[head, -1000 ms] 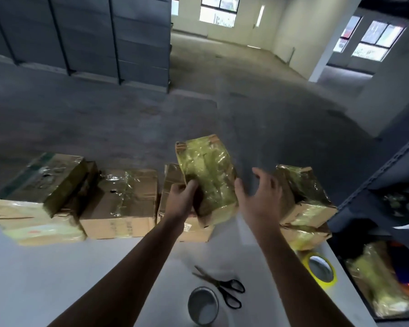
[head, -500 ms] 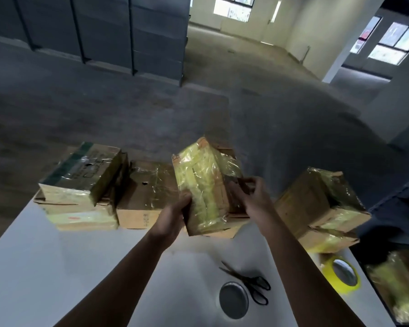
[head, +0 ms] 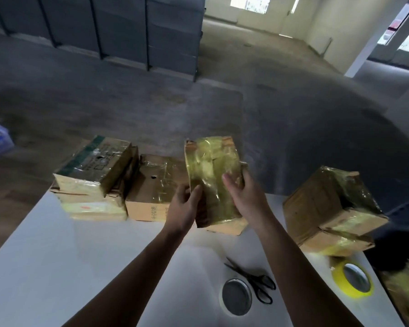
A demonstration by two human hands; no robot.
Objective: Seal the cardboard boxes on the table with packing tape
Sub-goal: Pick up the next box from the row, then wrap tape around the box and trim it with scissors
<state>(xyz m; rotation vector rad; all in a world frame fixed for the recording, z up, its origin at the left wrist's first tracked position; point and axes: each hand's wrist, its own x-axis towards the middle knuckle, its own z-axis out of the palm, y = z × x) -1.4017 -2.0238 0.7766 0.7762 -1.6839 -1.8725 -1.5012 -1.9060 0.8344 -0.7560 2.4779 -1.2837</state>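
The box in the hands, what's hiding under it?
Below the taped box, which the left hand and right hand grip, only the front edge of another cardboard box shows, on the white table. Its top is covered.

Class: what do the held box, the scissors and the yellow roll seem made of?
The held box: brown cardboard under glossy, wrinkled yellowish tape that catches glare. The scissors: black, probably plastic handles; dark blades, likely metal. The yellow roll: apparently tape, smooth yellow band.
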